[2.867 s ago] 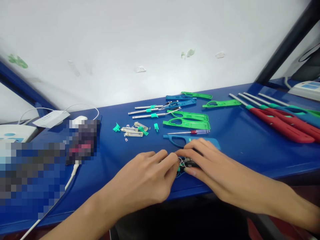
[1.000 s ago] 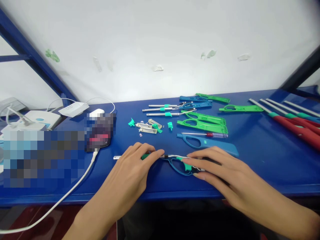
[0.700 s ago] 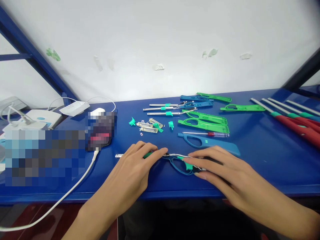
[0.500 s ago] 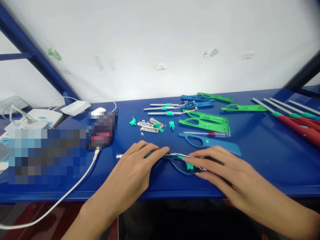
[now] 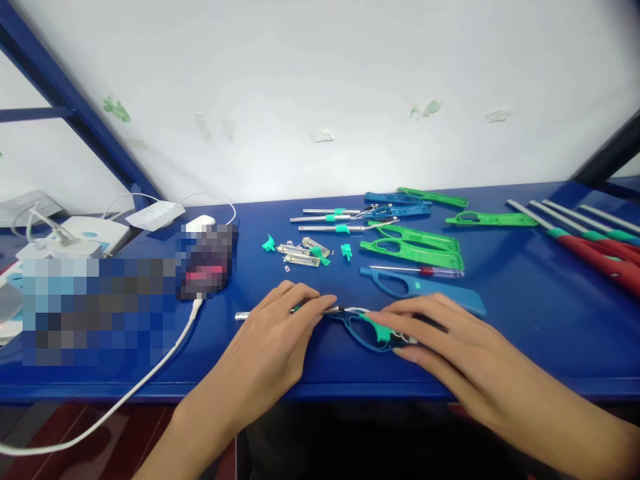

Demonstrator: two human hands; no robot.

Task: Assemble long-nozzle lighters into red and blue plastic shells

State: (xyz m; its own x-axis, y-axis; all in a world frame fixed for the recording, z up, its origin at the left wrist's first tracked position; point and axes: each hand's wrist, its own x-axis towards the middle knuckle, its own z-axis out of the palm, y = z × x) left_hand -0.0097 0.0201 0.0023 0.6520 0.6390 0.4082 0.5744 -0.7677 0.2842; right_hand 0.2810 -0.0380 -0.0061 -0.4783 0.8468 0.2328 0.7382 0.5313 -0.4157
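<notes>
Near the front of the table lies a blue half shell (image 5: 357, 335) of a long-nosed lighter. A green trigger (image 5: 383, 332) sits by its loop, with white wires running to a metal tube (image 5: 242, 316). My left hand (image 5: 283, 330) is closed over the tube, whose perforated tip sticks out to the left. My right hand (image 5: 445, 337) grips the handle end of the shell, fingertips by the trigger and wires; much of the handle is hidden under it. Just behind lie another blue shell (image 5: 445, 293) and a screwdriver (image 5: 443, 272) with a clear-and-red handle.
Green half shells (image 5: 425, 257) and metal tubes (image 5: 333, 229) with wires lie farther back. Clear fuel tanks (image 5: 303, 259) and small green triggers (image 5: 347, 251) are left of them. Whole red lighters (image 5: 595, 257) lie at right. A phone (image 5: 207, 267) with a white cable (image 5: 165, 353) is at left.
The view has shifted slightly. The dark end of the metal tube now shows past my left fingertips, and the trigger sits a little differently under my right fingers. Both hands keep their hold.
</notes>
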